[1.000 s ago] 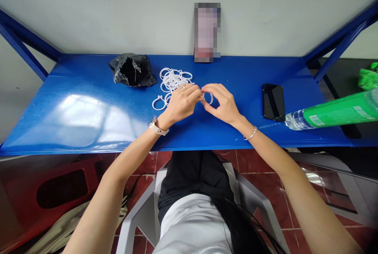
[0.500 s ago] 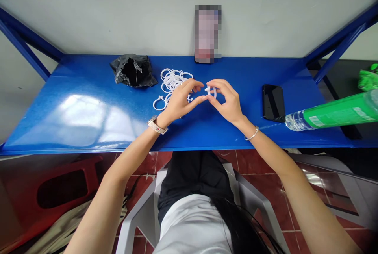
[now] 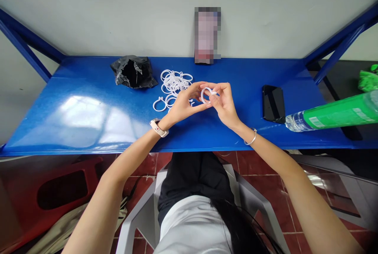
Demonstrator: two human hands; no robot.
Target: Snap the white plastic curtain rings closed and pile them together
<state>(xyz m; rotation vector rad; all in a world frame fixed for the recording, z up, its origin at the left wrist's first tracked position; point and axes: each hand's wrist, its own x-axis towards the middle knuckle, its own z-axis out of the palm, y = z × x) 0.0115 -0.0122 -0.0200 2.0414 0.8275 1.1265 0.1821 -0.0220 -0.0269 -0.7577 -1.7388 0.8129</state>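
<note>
A white plastic ring with a small knob, which looks like a shower curtain ring, is held upright between both hands above the table. My right hand pinches it at the knob on its right side. Curved around its left side, my left hand has its thumb at the lower edge and its fingers at the top; the exact contact is partly hidden. Just behind and left of my left hand lies a loose pile of similar white rings, several overlapping. My left wrist partly covers the nearest ones.
On the blue table, a crumpled black plastic bag stands open at the back left. A phone with a blurred screen leans on the wall. At the right lie a black phone and a green-labelled bottle.
The ring has turned so its round opening faces me. My left hand has moved right and closed around its side, while my right hand has shifted slightly left and bent inward.
</note>
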